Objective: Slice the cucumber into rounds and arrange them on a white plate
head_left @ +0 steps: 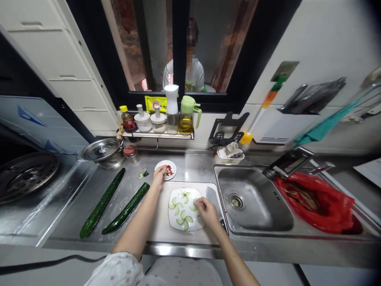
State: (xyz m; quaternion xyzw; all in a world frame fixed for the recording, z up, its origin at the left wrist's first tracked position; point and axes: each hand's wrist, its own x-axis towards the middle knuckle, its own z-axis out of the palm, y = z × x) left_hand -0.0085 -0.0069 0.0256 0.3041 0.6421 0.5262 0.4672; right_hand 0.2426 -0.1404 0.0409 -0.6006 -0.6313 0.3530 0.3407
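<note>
Here, the left hand (159, 176) pinches closed beside red bits (169, 171).

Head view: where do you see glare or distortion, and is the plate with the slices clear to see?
Head view: glare whitens patches of the steel counter; wide-angle stretching tilts the sides of the window frame outward toward the top; the picture's upper right corner falls dark; the plate looks fairly clear.

White spotted sleeve (117, 271), matching spotted top (184, 273)
</note>
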